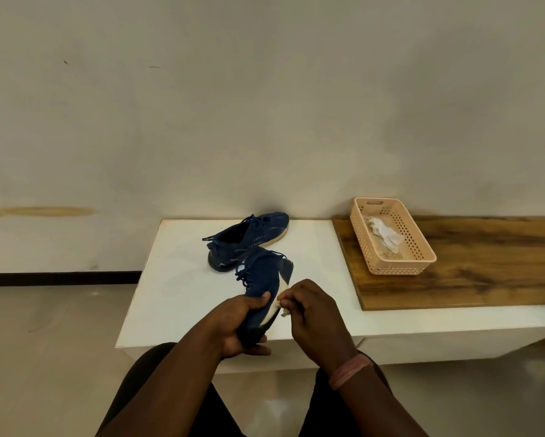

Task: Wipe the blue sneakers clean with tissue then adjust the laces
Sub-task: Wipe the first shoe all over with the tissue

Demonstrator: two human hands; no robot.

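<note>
My left hand (233, 326) grips a blue sneaker (261, 279) by its near end and holds it tilted on its side above the white table (170, 279). Its laces hang loose on the far left side. My right hand (312, 310) pinches a small white tissue (280, 307) against the pale edge of that sneaker's sole. The second blue sneaker (249, 238) lies on the table behind it, near the wall, with its laces loose.
A peach plastic basket (394, 266) with crumpled tissue (384, 233) inside stands on a wooden board (485, 272) at the right. The wall rises directly behind the table. My knees are under the table's front edge.
</note>
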